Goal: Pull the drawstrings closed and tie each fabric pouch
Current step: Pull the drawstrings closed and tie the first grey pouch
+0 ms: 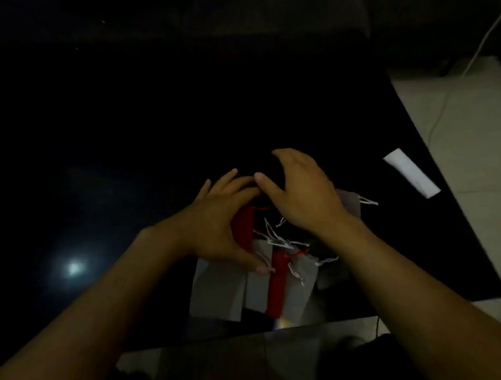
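A pile of fabric pouches lies on the black table (124, 138) near its front edge. It holds grey pouches (220, 296), a red pouch (276, 287) lying lengthwise, and loose white drawstrings (278, 240). My left hand (216, 220) hovers over the pile with its fingers straight and its thumb spread down toward a white string. A second red pouch (241, 223) shows in the gap beside its palm. My right hand (301, 193) arches over the back of the pile, fingers curved above something dark that blends into the table. The fingertips of both hands nearly meet.
A white rectangular slip (411, 172) lies near the table's right edge. Pale floor tiles (457, 115) and a white cable (479, 44) are to the right. A light's reflection (73, 269) glints on the table at the left. The scene is very dim.
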Demonstrator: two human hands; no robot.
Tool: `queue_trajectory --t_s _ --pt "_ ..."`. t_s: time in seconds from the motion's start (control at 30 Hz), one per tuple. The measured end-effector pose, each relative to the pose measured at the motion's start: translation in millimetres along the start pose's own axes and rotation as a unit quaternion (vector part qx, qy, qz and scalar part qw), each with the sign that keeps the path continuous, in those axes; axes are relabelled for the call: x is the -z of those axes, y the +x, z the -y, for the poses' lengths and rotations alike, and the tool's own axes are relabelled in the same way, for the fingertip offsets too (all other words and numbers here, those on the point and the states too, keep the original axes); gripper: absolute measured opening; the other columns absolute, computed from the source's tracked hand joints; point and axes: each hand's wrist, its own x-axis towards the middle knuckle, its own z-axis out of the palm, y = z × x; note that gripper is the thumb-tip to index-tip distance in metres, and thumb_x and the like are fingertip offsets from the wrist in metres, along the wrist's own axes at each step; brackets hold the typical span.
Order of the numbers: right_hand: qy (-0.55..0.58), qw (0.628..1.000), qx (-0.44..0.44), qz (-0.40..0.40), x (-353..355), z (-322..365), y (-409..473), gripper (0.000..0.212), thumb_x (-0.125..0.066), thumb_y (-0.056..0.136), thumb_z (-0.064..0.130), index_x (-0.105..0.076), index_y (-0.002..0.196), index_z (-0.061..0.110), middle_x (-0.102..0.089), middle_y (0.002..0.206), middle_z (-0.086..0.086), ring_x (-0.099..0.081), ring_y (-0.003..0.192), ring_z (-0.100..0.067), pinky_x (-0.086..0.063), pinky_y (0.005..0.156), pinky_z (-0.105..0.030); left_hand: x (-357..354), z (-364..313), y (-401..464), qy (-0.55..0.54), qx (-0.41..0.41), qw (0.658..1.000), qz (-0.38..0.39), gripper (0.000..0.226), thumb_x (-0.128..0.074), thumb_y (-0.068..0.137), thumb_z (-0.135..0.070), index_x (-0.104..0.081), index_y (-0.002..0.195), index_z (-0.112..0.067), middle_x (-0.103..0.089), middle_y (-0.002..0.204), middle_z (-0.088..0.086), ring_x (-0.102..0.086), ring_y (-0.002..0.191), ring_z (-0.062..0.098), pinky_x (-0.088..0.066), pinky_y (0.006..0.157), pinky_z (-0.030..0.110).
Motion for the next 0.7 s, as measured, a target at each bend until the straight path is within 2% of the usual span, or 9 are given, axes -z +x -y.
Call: queue_trajectory --t_s 0.07,0.13,0.2,0.27,0.37,0.47,0.6,0.63,0.7 --pt "-0.092 0.996 -0.009 -0.015 1.7 -7.3 -12.3 0.081 -0.037 0.090 0.073 -0.036 0.149 0.017 -0.038 0.153 -0.010 -0.033 0.142 -0.030 -0.032 0.114 -0.044 -8.5 -5.8 -0.5 0.147 -0.039 0.988 0.023 0.139 -0.068 0.040 -0.088 0.005 0.150 -0.047 0.014 0.159 -0.024 0.024 0.146 0.008 0.015 0.117 0.052" --pt "-0.148 0.987 -0.063 0.002 15.8 -13.3 -26.9 0.102 -0.028 0.076 0.090 -0.022 0.154 0.025 -0.016 0.163 -0.008 -0.010 0.151 -0.032 -0.016 0.119 -0.055 -14.9 -3.3 -0.2 0.200 -0.024 0.979 -0.003 0.134 -0.072 0.046 -0.083 0.001 0.152 -0.044 0.010 0.162 -0.018 0.018 0.149 0.011 0.009 0.119 0.056" --pt "-0.139 0.982 -0.117 0.052 32.2 -19.1 -47.4 0.123 -0.027 0.058 0.103 -0.007 0.156 0.032 0.003 0.166 -0.005 0.008 0.151 -0.034 -0.004 0.116 -0.065 -16.3 2.6 -5.7 0.184 -0.006 0.982 -0.039 0.123 -0.070 0.055 -0.080 -0.007 0.153 -0.040 0.001 0.164 -0.010 0.010 0.150 0.014 0.002 0.121 0.055" --pt "-0.096 0.974 -0.170 0.113 45.3 -27.2 -72.7 0.141 -0.040 0.041 0.105 0.006 0.155 0.035 0.017 0.165 -0.004 0.018 0.150 -0.035 -0.001 0.114 -0.069 -18.3 10.6 -20.9 0.181 0.013 0.978 -0.102 0.116 -0.066 0.063 -0.080 -0.010 0.154 -0.036 -0.004 0.165 -0.005 0.003 0.152 0.018 -0.006 0.121 0.055" --pt "-0.036 0.955 -0.204 0.210 39.2 -32.4 -101.7 0.154 -0.059 0.036 0.098 0.017 0.154 0.034 0.027 0.162 -0.007 0.022 0.148 -0.035 -0.002 0.116 -0.067 -25.3 7.5 -51.4 0.129 0.054 0.979 -0.151 0.113 -0.060 0.067 -0.081 -0.010 0.156 -0.032 -0.003 0.165 -0.001 -0.002 0.152 0.025 -0.015 0.120 0.056" --pt "-0.041 0.969 -0.178 0.168 10.4 -23.5 -116.4 0.146 -0.065 0.052 0.089 0.015 0.155 0.023 0.023 0.163 -0.013 0.022 0.149 -0.033 -0.001 0.120 -0.058 -39.8 -6.9 -83.3 0.095 0.095 0.986 -0.100 0.114 -0.066 0.069 -0.075 -0.008 0.156 -0.031 0.002 0.165 -0.001 0.001 0.151 0.029 -0.015 0.122 0.050" --pt "-0.010 0.986 -0.126 0.111 -17.6 1.5 -107.7 0.126 -0.068 0.071 0.073 0.003 0.157 0.015 0.005 0.165 -0.014 0.005 0.152 -0.033 -0.007 0.123 -0.047 -60.0 -8.5 -102.8 0.129 0.150 0.979 -0.040 0.099 -0.062 0.083 -0.063 -0.004 0.156 -0.032 0.005 0.165 0.000 -0.003 0.151 0.029 -0.019 0.121 0.046" --pt "0.017 0.988 -0.098 0.120 -20.7 6.3 -103.6 0.121 -0.071 0.071 0.067 -0.005 0.157 0.014 -0.005 0.165 -0.013 -0.004 0.152 -0.033 -0.013 0.122 -0.046 -61.5 -7.3 -103.8 0.140 0.168 0.975 -0.041 0.096 -0.059 0.084 -0.064 -0.004 0.156 -0.033 0.003 0.165 0.000 -0.004 0.151 0.029 -0.021 0.120 0.048" --pt "0.097 0.986 -0.048 0.127 -12.2 15.8 -96.9 0.099 -0.080 0.069 0.055 -0.036 0.148 0.015 -0.040 0.151 -0.008 -0.037 0.141 -0.028 -0.035 0.113 -0.039 -55.2 -6.0 -104.8 0.165 0.197 0.966 -0.037 0.090 -0.056 0.084 -0.066 -0.013 0.155 -0.032 -0.008 0.165 0.002 -0.014 0.149 0.031 -0.026 0.117 0.050"
